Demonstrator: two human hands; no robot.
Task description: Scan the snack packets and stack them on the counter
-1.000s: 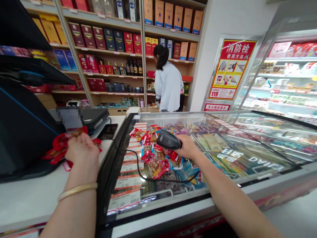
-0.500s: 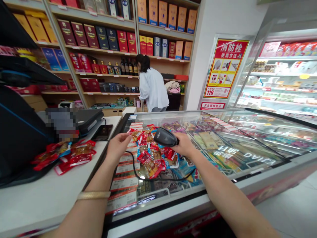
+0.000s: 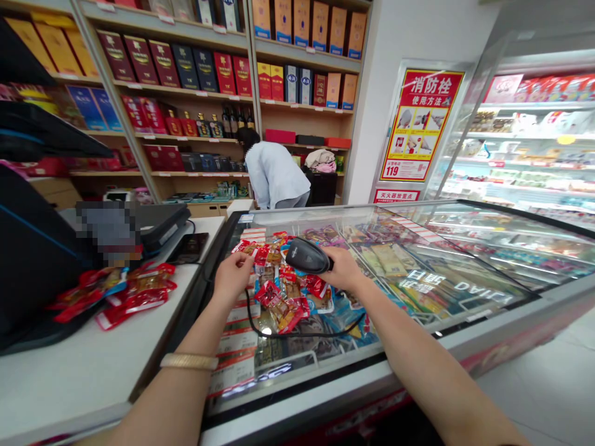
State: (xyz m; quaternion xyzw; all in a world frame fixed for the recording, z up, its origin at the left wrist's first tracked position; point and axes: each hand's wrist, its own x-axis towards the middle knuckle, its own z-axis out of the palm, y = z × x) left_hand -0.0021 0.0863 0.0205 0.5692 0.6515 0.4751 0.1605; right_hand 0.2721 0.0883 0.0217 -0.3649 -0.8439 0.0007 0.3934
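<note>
A black handheld scanner [image 3: 307, 256] is gripped in my right hand [image 3: 343, 267], its head pointing left over a pile of red snack packets [image 3: 281, 303] on the freezer's glass top. My left hand [image 3: 235, 272], with a bracelet on the wrist, is at the pile's left edge. Its thumb and fingers are pinched together at a small red packet [image 3: 246, 246]. The scanner's black cable [image 3: 297, 336] loops across the glass below the pile. More red packets [image 3: 139, 291] lie on the white counter at the left.
The white counter [image 3: 93, 371] holds a scale [image 3: 162, 226], a phone [image 3: 189, 248] and a black monitor stand. The glass-topped freezer [image 3: 372, 371] extends right. Behind it, a person in a light shirt [image 3: 276, 173] bends beside shelves of boxes [image 3: 186, 87].
My left hand has moved slightly right and closer to the scanner. My right hand with the scanner has barely moved. The person behind has bent lower.
</note>
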